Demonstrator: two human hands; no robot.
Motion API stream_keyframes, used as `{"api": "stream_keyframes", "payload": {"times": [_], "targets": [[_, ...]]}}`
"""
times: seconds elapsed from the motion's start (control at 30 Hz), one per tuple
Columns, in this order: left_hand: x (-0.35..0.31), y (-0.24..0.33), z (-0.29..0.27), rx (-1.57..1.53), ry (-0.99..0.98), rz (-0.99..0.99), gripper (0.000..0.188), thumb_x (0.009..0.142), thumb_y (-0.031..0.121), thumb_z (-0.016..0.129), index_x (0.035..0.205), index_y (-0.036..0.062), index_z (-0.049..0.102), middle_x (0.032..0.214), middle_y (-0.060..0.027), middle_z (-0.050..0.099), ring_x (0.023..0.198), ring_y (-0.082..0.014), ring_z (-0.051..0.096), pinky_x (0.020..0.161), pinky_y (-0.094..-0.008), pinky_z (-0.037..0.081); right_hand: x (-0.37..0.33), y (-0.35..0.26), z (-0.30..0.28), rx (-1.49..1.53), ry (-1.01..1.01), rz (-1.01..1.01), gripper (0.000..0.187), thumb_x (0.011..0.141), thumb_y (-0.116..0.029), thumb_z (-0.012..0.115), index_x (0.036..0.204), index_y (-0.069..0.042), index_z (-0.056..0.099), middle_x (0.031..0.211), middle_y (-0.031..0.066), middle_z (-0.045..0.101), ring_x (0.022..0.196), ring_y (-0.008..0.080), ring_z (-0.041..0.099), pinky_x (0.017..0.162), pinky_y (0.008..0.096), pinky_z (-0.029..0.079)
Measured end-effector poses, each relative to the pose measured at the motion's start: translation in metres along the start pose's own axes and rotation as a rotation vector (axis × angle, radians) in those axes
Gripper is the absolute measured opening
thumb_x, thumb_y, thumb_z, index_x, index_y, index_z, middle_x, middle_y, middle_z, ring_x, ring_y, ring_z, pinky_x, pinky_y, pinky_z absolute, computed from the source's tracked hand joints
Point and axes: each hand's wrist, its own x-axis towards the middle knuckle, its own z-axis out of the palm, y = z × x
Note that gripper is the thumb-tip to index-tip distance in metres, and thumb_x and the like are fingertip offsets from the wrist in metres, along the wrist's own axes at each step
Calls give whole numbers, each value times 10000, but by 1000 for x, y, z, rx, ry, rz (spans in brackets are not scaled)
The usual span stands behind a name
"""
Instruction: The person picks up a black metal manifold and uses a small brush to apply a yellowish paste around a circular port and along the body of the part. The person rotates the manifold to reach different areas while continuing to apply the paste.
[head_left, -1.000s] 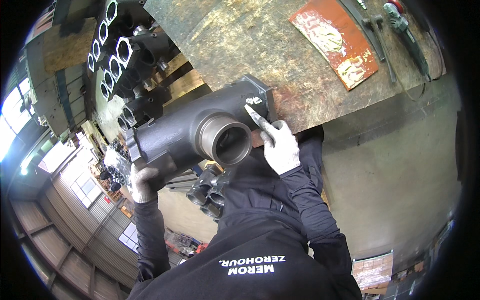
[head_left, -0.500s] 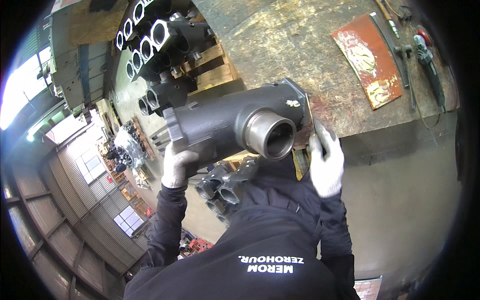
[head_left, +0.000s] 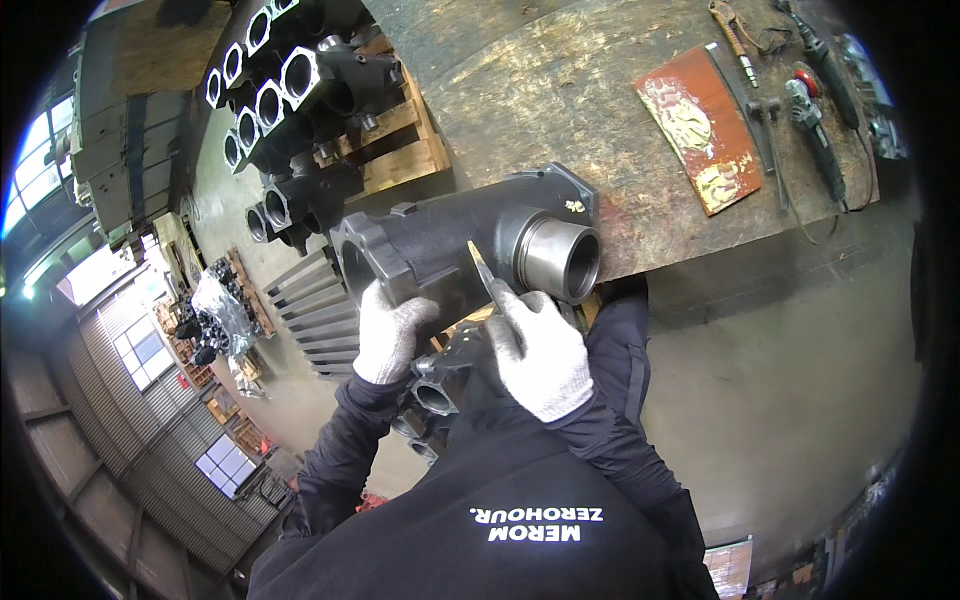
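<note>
While the left hand (head_left: 392, 335) grips the dark casting (head_left: 455, 250) at its flange, the right hand (head_left: 540, 350) pinches a thin blade (head_left: 480, 270) against it; scraping looks unfinished.

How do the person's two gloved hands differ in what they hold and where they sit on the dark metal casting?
The left hand grips the casting near its square flanged end and holds no tool; the right hand holds a thin metal blade against the casting's side. The left hand sits farther from the shiny round opening; the right hand lies just below it. Both wear white knit gloves over dark sleeves.
</note>
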Motion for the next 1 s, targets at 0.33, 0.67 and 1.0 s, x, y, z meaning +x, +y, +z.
{"api": "stream_keyframes", "payload": {"times": [0.33,0.67,1.0], "targets": [[-5,3,16,-64,16,-11,251,751,-9,678,1001,-1,654,819,-59,676,665,-145,633,623,-278,518,8,1,-4,-267,-59,1,443,900,-148,713,1341,-135,672,946,117,603,736,299,663,650,381,549],[5,-14,-5,23,13,44,303,755,11,662,1057,2,645,893,-61,685,773,-173,658,700,-305,541,17,3,-6,-183,12,-5,358,910,-129,713,1266,-91,699,972,135,624,771,316,688,672,393,558],[5,-11,-6,-12,21,1,242,749,12,653,990,17,635,821,-33,647,707,-138,608,666,-283,501,-1,0,8,-246,-33,-40,432,922,-166,698,1348,-111,652,946,110,586,723,271,674,624,368,555]]}}
